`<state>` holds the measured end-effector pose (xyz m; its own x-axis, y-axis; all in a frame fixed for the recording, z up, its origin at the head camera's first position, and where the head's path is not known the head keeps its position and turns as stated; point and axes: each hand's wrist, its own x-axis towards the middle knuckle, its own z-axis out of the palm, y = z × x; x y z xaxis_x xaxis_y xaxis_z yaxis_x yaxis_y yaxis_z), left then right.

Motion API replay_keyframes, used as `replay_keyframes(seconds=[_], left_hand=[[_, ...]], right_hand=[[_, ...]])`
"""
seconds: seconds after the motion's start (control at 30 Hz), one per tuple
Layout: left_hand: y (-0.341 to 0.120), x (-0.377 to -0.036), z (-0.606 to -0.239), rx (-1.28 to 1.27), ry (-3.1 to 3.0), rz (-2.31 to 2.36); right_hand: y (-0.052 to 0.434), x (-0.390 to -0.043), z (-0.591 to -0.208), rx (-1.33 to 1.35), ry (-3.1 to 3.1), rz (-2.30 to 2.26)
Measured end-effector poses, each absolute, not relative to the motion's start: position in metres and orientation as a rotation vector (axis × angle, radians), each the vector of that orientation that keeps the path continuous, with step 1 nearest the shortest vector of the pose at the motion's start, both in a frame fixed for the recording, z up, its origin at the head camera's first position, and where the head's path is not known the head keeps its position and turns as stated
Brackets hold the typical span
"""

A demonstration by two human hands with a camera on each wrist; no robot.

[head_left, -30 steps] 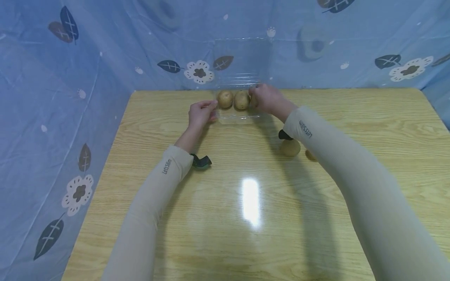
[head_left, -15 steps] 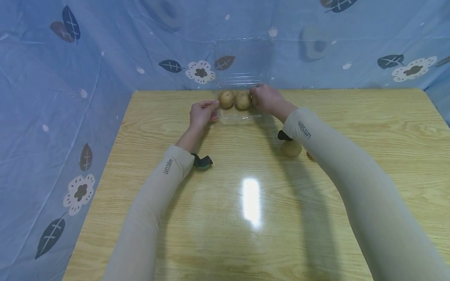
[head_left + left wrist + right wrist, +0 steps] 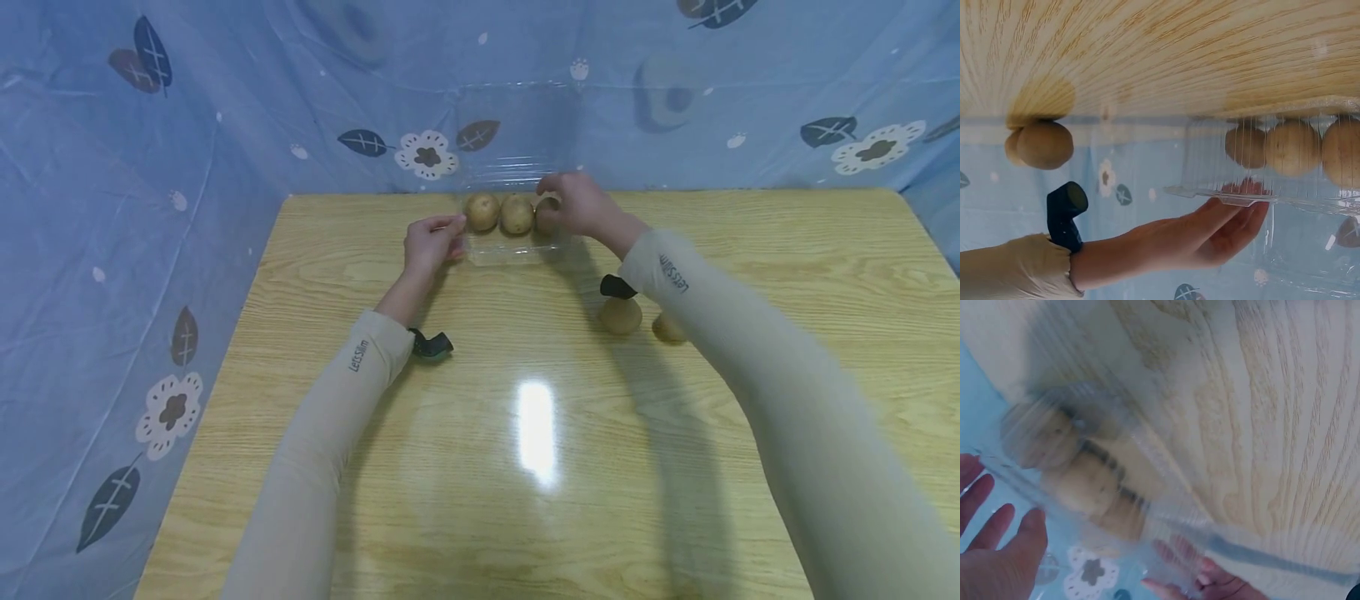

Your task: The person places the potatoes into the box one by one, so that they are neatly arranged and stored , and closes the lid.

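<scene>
At the clear tray (image 3: 504, 250): left hand (image 3: 429, 242) grip pinching its edge, right hand (image 3: 581, 204) grip loose beside potatoes (image 3: 516, 213).

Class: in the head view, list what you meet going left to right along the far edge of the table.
Left hand → first potato → second potato → third potato → right hand.

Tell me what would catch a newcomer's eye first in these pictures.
Most striking is the clear plastic clamshell box at the far edge of the wooden table, with three potatoes lined up in it. The left hand rests against its left end, while the right hand hovers with straight fingers by the rightmost potato. Two loose potatoes lie on the table by the right forearm.
</scene>
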<state>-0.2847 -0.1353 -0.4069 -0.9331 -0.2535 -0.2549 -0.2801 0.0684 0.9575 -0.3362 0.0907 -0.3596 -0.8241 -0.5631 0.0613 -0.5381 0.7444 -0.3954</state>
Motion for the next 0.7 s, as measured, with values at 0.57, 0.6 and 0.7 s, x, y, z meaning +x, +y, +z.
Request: replay_keyframes(seconds=[0.57, 0.6, 0.7], left_hand=[[-0.136, -0.283, -0.406, -0.535, 2.298, 2.030], [-0.136, -0.283, -0.406, -0.536, 2.295, 2.033], [-0.136, -0.283, -0.406, -0.538, 2.294, 2.039]], right_hand=[[0.149, -0.318, -0.346, -0.933, 2.941, -0.707], [0.152, -0.315, -0.345, -0.929, 2.936, -0.711], [0.159, -0.308, -0.344, -0.923, 2.915, -0.706]])
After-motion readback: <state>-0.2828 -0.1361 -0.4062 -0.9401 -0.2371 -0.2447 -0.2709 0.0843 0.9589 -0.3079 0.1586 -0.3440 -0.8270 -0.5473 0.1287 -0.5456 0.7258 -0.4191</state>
